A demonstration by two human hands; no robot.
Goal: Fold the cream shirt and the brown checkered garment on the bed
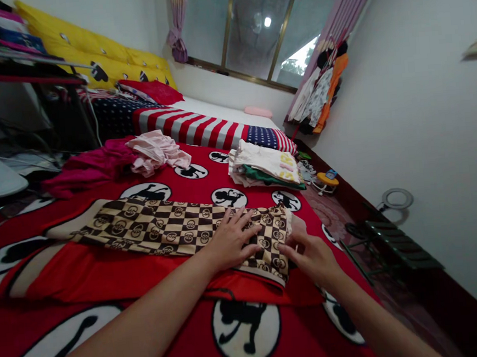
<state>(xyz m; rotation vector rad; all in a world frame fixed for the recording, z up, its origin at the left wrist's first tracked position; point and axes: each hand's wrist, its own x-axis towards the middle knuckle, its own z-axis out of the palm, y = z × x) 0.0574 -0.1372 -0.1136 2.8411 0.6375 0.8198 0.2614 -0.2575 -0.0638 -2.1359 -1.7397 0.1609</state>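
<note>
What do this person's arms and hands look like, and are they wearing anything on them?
The left arm and right arm are bare as far as the view shows, with no sleeve in sight. The left hand and right hand are bare too: no gloves, and no ring, watch or bracelet can be seen.
</note>
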